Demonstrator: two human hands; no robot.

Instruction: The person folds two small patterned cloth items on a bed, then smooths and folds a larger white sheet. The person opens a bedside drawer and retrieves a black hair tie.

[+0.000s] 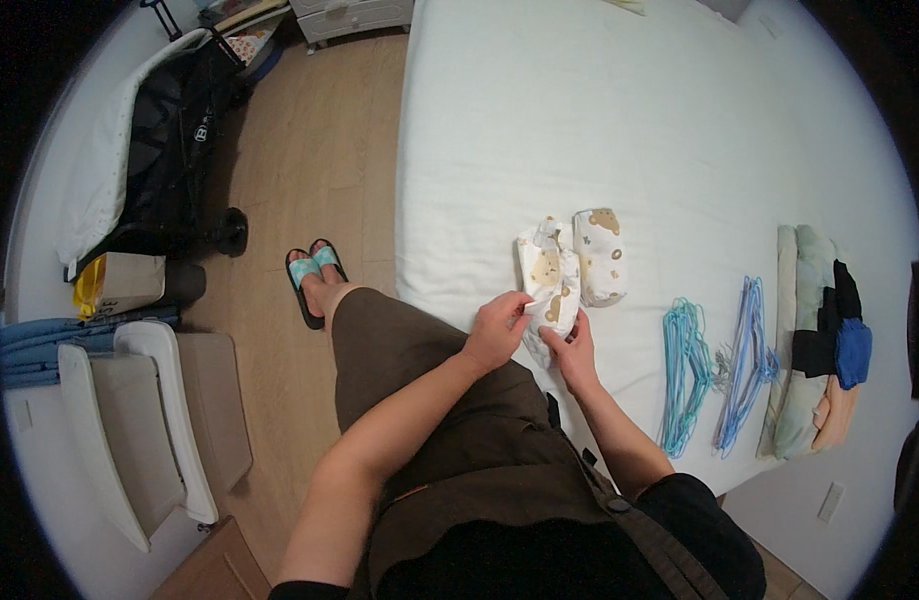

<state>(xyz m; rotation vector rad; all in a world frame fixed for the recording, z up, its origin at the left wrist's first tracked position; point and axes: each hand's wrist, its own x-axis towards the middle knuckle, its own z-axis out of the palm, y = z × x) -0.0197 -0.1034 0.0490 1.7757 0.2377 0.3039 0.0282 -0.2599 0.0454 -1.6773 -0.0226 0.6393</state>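
Note:
A white cloth point(547, 262) with brown bear prints, gathered into a long loose bundle, lies on the bed near its left edge. At its lower left side my left hand point(500, 328) pinches the fabric between thumb and fingers. My right hand point(573, 352) grips the bundle's lower right, thumb on top and fingers partly hidden beneath. Just right of it rests a second bear-print bundle point(602, 258), neatly folded into a compact block and touched by neither hand. Whether the cloth is a garment, I cannot tell.
Teal hangers point(686, 375) and blue hangers point(744, 368) lie on the white bed point(500, 110), right of my hands. Beyond them are folded clothes point(808, 340). A black wagon-like cart point(170, 150) and a grey-white plastic piece point(130, 430) stand by the left wall.

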